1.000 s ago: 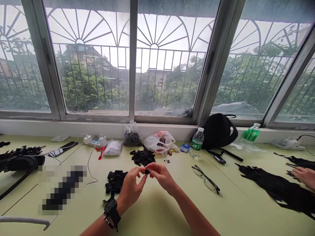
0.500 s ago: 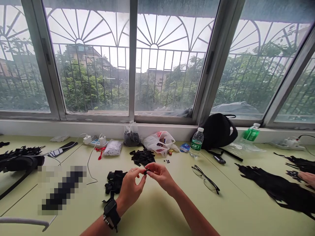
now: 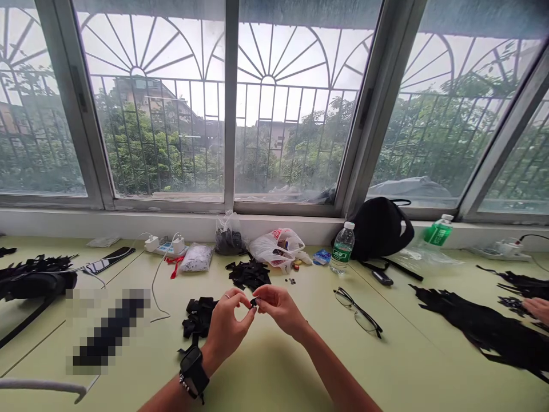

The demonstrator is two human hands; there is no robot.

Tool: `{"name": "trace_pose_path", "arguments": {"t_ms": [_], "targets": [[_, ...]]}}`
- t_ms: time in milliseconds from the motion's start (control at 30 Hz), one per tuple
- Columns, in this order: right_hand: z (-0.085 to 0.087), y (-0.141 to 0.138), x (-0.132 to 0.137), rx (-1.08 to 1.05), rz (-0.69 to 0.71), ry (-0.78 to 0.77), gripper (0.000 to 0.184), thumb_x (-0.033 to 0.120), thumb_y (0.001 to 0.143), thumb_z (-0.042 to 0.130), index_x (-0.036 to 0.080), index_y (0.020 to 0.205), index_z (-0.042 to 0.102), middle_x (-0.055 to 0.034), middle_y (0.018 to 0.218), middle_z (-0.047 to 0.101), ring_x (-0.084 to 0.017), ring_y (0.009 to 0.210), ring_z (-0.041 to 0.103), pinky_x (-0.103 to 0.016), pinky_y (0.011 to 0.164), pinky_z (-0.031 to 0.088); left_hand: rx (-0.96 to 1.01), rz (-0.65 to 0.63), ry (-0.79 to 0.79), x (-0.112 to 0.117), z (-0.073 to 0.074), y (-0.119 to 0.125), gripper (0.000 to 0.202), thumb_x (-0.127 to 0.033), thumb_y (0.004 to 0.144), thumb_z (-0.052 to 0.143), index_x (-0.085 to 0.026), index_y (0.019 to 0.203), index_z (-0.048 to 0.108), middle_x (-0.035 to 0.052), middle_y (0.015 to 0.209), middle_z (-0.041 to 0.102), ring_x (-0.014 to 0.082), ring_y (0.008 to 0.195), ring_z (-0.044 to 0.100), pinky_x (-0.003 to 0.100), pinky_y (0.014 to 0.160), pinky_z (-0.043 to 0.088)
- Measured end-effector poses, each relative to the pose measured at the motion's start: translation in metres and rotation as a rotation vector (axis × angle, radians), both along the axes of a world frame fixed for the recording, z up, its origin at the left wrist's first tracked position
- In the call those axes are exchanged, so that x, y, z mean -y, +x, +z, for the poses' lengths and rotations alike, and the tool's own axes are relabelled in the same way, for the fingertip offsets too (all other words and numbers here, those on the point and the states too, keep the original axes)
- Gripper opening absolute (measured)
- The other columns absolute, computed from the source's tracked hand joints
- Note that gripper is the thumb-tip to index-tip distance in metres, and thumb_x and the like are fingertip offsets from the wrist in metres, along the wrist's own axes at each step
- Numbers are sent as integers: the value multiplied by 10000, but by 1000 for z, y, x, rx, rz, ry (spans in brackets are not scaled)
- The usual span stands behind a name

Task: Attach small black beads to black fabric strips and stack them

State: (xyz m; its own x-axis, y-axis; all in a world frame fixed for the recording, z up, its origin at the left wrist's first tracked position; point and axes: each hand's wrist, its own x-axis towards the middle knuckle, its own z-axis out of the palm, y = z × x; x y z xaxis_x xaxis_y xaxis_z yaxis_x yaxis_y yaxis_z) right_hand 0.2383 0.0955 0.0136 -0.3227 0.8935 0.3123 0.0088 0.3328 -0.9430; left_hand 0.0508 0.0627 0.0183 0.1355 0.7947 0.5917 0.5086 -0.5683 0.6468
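Observation:
Both of my hands meet over the middle of the table, pinching one small black piece [image 3: 253, 302] between their fingertips. My left hand [image 3: 231, 321], with a watch on its wrist, is closed on the piece from the left. From the right, my right hand [image 3: 281, 309] grips it with thumb and fingers. The fingers partly hide the piece, and its exact kind is too small to make out. Beside my left hand lies a pile of black fabric pieces [image 3: 199, 317]. Another heap of black strips [image 3: 249, 274] sits just beyond my hands, with several tiny dark parts [image 3: 291, 281] to its right.
Eyeglasses [image 3: 358, 313] lie right of my hands. Along the window stand a bag of dark pieces [image 3: 229, 237], a white plastic bag [image 3: 278, 249], a water bottle [image 3: 342, 252] and a black backpack [image 3: 377, 229]. Another person's hand [image 3: 538, 309] is at the far right near black strips [image 3: 480, 326].
My fingers have shifted slightly around the small black piece, which has turned a little and sits marginally lower. Otherwise the scene looks the same.

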Motion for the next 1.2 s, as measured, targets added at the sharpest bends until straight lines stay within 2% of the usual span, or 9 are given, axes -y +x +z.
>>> {"name": "trace_pose_path", "arguments": {"t_ms": [233,367,633,767,867,967,1067,1133,1200], "targets": [[9,0,6,207,-180,194,188,390,909,675,208,911,723,-53,1041,671,-179,866,630,-290,733,504,6,-4,-4,0,-1,0,101,-277,902,658,-234,811,652,35,950,694,214,890,661,307,703,478],[10,0,7,227,-203,211,186,388,913,663,214,913,727,-37,941,674,-174,812,619,-294,725,502,0,-9,-5,0,1,0,129,-284,913,653,-231,795,642,35,945,694,214,895,657,315,738,485],[12,-1,6,146,-233,195,252,452,887,692,214,966,719,-49,910,706,-186,774,618,-326,736,521,34,-18,23,2,4,1,154,-306,926,649,-226,795,648,45,966,711,213,912,655,288,701,484],[15,-1,8,95,-216,185,246,446,884,705,212,960,709,-39,896,693,-174,755,606,-317,726,516,36,-46,-48,-1,0,1,122,-305,966,609,-234,959,708,5,818,698,153,679,573,265,630,445],[17,-1,8,74,-221,185,253,453,886,704,207,945,696,-33,869,681,-172,742,599,-310,707,509,45,-86,-44,-2,-2,1,197,-304,983,588,-244,1099,736,16,869,709,144,673,557,259,627,444],[18,0,7,91,-243,204,252,452,894,683,204,937,676,-32,853,665,-173,736,593,-304,689,500,42,-98,-16,-1,0,2,228,-308,994,571,-247,1111,756,23,856,701,150,690,559,262,644,456],[17,-1,9,147,-330,272,200,405,906,645,213,954,613,-28,870,637,-164,712,573,-290,651,475,41,-83,-10,0,0,2,248,-316,1000,557,-246,1113,765,29,842,703,156,689,563,273,655,470],[16,-3,13,237,-413,376,142,343,895,628,222,910,555,-14,847,597,-156,691,540,-279,629,440,46,-61,-17,0,1,2,260,-326,1002,546,-239,1096,773,37,843,712,157,673,562,278,638,468],[14,-7,19,382,-409,488,107,273,881,604,226,839,517,0,801,563,-152,684,514,-274,627,403,43,-44,-23,0,1,2,261,-327,999,544,-239,1063,781,37,838,718,159,660,560,278,619,457]]}}
